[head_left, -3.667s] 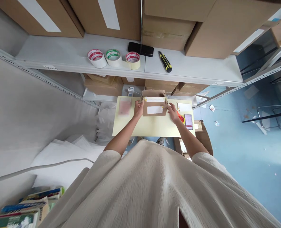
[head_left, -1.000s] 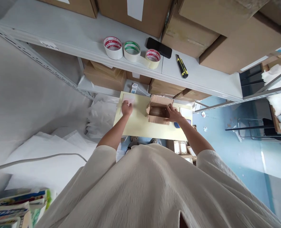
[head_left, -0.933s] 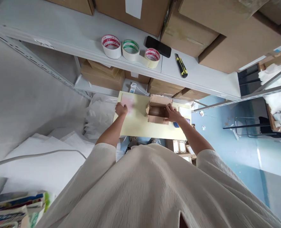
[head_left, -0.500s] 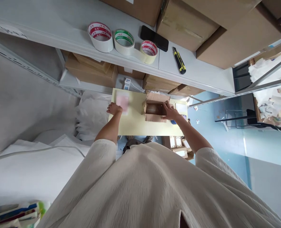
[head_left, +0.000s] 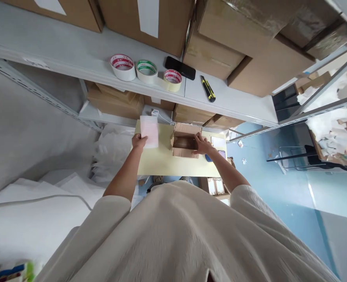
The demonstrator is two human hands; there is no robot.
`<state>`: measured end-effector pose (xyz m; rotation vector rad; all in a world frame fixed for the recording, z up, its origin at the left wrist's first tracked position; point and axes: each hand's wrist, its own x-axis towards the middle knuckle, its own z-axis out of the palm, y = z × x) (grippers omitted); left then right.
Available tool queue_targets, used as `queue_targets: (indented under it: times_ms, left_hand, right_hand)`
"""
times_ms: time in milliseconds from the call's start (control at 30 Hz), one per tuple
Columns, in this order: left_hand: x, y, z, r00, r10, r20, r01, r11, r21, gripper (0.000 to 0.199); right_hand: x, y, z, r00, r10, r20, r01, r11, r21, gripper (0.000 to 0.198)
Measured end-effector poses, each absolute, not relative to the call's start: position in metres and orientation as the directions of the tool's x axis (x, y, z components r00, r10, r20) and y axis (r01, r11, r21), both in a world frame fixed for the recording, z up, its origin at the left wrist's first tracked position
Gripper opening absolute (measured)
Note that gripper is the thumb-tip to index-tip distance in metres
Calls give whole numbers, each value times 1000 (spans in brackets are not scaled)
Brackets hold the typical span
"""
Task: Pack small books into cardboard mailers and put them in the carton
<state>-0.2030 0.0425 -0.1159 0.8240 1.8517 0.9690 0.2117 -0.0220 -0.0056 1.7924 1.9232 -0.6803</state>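
Two hands at work over the yellow table (head_left: pixel 173 168); left hand (head_left: pixel 139 141) pinches the pink sheet (head_left: pixel 149 131) between thumb and fingers at its left edge; sheet lay flat half a second earlier, now looks raised, so presumably secured; right hand (head_left: pixel 202 144), fingers spread, unmoved on the open box's (head_left: pixel 185 152) right end; beyond, cutter (head_left: pixel 208 89) on the shelf (head_left: pixel 238 101).

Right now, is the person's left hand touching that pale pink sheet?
Touching: the head view shows the left hand gripping the pink sheet by its side edge, thumb on top.
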Motion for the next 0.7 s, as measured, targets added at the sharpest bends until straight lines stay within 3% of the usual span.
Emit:
queue_targets:
  times_ms: [67,167,300,433,567,700]
  left_hand:
    - [-194,45,-100,-401,819,-411,6,451,893,32]
    - [-176,49,-72,-367,888,-277,-66,272,960,38]
    - [-146,53,-38,-275,961,-20,-15,17,1000,40]
    - [-107,49,-13,-2,987,159,199,-155,968,30]
    - [-70,38,-3,262,963,65,579,-211,788,22]
    - [-46,34,-3,380,921,-82,744,-252,619,30]
  right_hand:
    - [213,-23,-6,-78,803,-590,997,53,-60,156]
    - [214,-24,-8,-73,816,-573,997,57,-46,153]
    - [214,-24,-7,-83,810,-580,997,70,-46,149]
    - [216,-29,-4,-114,840,-530,993,84,-80,143]
    - [223,-44,-6,-84,884,-460,987,11,-159,134]
    - [233,-62,-15,-36,926,-376,946,-90,-311,131]
